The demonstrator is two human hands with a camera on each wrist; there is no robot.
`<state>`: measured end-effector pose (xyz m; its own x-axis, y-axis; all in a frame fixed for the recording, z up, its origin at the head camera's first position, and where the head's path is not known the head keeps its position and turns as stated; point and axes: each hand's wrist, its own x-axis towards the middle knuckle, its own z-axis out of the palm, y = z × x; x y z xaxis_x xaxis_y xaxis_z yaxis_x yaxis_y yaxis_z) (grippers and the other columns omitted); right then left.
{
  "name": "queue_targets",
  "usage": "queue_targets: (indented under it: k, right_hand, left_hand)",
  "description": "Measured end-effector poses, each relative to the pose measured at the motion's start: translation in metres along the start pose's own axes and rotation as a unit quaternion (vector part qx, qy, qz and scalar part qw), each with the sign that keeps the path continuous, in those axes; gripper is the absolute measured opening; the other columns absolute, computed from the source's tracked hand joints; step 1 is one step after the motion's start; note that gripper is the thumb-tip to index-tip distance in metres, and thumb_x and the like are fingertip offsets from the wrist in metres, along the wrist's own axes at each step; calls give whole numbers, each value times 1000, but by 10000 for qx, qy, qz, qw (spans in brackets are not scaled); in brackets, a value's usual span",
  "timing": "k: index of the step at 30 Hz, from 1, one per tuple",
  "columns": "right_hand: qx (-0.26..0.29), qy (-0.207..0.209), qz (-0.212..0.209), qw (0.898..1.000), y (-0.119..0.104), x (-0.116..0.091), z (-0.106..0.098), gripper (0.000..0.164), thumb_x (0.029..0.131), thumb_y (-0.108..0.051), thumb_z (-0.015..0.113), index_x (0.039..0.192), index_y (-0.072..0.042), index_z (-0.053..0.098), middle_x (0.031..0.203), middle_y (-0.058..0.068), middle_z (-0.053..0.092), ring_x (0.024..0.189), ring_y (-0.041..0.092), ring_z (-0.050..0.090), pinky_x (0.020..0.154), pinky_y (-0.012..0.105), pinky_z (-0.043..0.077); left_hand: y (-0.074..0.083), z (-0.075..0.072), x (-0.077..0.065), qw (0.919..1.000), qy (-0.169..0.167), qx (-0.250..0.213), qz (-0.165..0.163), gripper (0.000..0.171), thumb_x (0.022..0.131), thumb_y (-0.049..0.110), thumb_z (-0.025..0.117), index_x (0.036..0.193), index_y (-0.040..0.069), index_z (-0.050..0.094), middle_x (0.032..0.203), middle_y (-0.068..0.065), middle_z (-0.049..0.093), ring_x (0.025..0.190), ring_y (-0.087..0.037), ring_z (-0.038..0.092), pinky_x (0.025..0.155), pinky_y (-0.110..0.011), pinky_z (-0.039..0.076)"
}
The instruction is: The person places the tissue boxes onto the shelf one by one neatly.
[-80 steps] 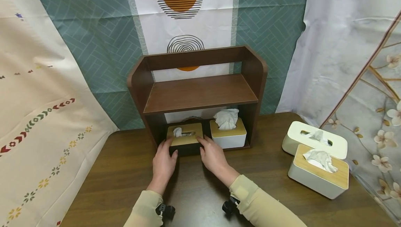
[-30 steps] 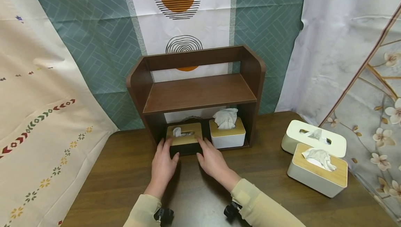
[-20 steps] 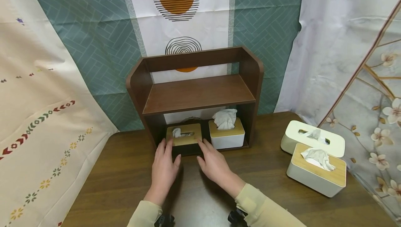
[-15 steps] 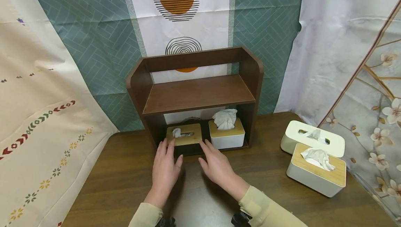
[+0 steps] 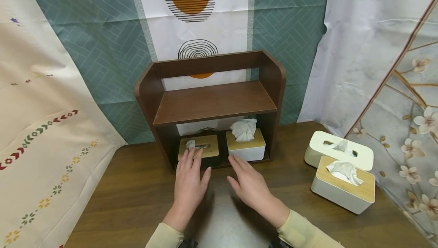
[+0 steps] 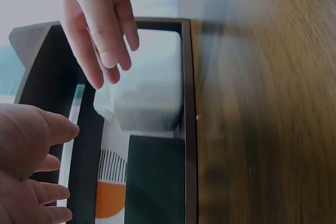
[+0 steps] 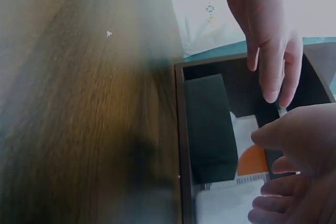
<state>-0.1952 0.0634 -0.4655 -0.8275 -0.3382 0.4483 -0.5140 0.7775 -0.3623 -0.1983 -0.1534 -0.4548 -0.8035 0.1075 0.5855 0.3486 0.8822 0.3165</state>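
A black tissue box with a wooden lid (image 5: 210, 150) sits in the lower left of a brown shelf unit (image 5: 215, 101), a tissue in its slot. Beside it on the right is a white tissue box (image 5: 246, 153) with a wooden lid and a tissue sticking up. My left hand (image 5: 189, 185) hovers before the black box, its fingers overlapping the lid in the head view. My right hand (image 5: 254, 189) is in front of the white box. Both wrist views show the fingers extended and apart from the black box (image 7: 210, 129), with nothing held.
At the right of the wooden table (image 5: 130, 194) stand a cream tissue box (image 5: 315, 153) and, in front of it, a white tissue box with a wooden lid (image 5: 342, 194). Patterned cloths (image 5: 291, 50) hang behind and at both sides.
Both hands have let go of the black tissue box's sides and drawn back toward me, shifting somewhat right. The black box stays in the shelf unit. The head view has turned slightly.
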Motion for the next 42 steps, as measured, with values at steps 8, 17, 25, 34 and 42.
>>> queue_targets:
  k: [8,17,25,34,42]
  right_hand:
    - [-184,-10,69,9998,8,-12,-20,66,104,-27,81,159,0,56,163,19,55,147,40,55,108,59,55]
    - [-319,166,197,9992,21,-29,-42,67,102,-25,83,159,-2,58,162,17,57,150,37,54,107,59,56]
    - [-433,183,397,9981,31,-42,-57,68,101,-28,85,158,-3,59,164,15,56,152,35,52,104,59,58]
    - [-520,300,649,9961,46,-56,-74,68,102,-27,84,160,-5,57,165,15,55,151,37,52,103,62,57]
    - [-560,376,799,9945,60,-74,-93,69,102,-22,83,161,-3,54,165,19,53,151,42,51,108,66,52]
  left_hand:
    - [16,5,2,9997,-169,-53,158,64,102,27,83,156,2,59,162,-27,52,155,-50,41,122,-69,36]
    - [34,12,2,9986,-407,-169,292,62,104,30,81,157,5,59,162,-24,54,154,-47,44,124,-67,36]
    - [51,22,1,9971,-552,-302,432,62,105,30,80,158,5,59,163,-22,53,155,-45,44,125,-66,35]
    - [71,28,5,9946,-758,-410,581,60,106,32,78,157,6,60,164,-21,53,156,-44,42,128,-64,32]
    - [87,35,7,9926,-879,-425,718,59,107,34,76,157,7,60,163,-20,55,156,-43,43,127,-62,33]
